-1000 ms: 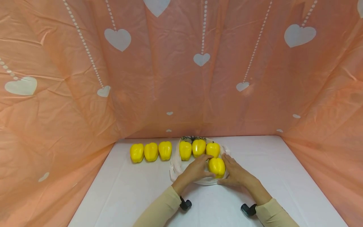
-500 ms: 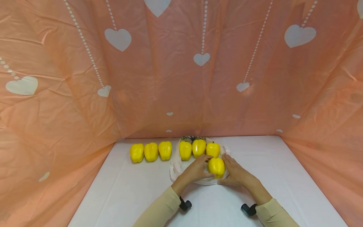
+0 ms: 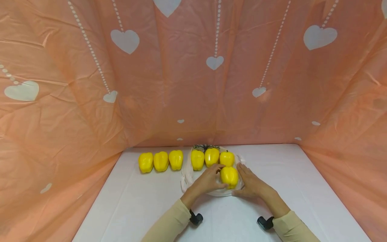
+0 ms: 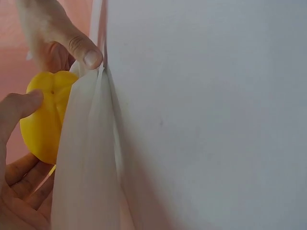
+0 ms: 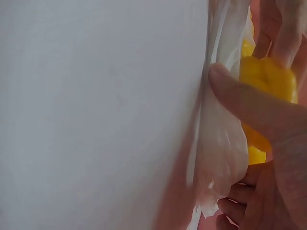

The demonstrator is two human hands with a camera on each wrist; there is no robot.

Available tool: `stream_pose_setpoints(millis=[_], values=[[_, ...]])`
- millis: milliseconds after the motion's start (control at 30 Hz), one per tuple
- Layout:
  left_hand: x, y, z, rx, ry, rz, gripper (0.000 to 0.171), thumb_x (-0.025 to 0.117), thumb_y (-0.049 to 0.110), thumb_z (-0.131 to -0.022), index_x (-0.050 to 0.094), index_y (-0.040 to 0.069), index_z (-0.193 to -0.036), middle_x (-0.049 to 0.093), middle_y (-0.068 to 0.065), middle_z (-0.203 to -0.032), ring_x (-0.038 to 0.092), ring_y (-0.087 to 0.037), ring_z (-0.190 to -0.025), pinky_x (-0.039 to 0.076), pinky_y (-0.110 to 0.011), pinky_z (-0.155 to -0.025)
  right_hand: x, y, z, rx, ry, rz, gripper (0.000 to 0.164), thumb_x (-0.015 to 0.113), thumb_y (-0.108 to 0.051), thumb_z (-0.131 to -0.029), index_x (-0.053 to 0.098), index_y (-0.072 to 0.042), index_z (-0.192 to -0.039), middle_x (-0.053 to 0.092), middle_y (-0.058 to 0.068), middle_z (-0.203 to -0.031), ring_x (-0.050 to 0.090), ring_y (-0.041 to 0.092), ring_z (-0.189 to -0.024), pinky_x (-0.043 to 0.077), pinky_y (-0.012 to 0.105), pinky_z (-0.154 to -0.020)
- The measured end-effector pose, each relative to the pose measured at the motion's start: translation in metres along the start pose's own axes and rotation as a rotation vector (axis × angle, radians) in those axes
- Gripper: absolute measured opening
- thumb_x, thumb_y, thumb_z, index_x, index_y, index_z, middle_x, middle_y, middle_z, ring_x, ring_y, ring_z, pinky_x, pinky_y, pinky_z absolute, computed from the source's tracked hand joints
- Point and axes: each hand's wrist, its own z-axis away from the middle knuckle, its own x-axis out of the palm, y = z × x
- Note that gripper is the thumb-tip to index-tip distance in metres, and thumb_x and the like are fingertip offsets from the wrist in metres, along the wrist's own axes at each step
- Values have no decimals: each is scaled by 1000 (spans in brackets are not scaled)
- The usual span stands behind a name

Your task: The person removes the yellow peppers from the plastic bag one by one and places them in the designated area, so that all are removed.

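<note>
My left hand (image 3: 207, 179) holds a yellow bell pepper (image 3: 229, 177) by its sides, thumb on the near side and fingers beyond, over the mouth of a thin white bag (image 3: 188, 174). In the left wrist view the bag's pale wall hides part of this pepper (image 4: 45, 117). My right hand (image 3: 254, 181) grips the bag's right side; its thumb presses the near wall in the right wrist view and its other fingers curl against the cloth. Three more yellow bell peppers (image 3: 212, 158) sit in a row within the bag's outline, just beyond the held one.
Left of the bag, three yellow bell peppers (image 3: 161, 161) lie side by side on the white table (image 3: 133, 201). A dark tree print (image 3: 206, 147) shows at the bag's far edge. A peach curtain with white hearts (image 3: 193, 84) rises behind and at both sides.
The held bell pepper has shifted slightly left and away from me, with the left hand moving slightly along. The right hand, the bag and the other peppers stay in place.
</note>
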Motion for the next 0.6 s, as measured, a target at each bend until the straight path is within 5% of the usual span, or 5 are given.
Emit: stream_pose_setpoints(millis=[600], values=[[-22, -8, 18, -12, 64, 68, 76, 88, 29, -92, 51, 8, -155, 58, -9, -150, 62, -30, -132, 53, -43, -113, -2, -2, 1, 28, 11, -12, 123, 87, -52, -86, 19, 12, -165, 17, 34, -173, 20, 56, -158, 21, 67, -128]])
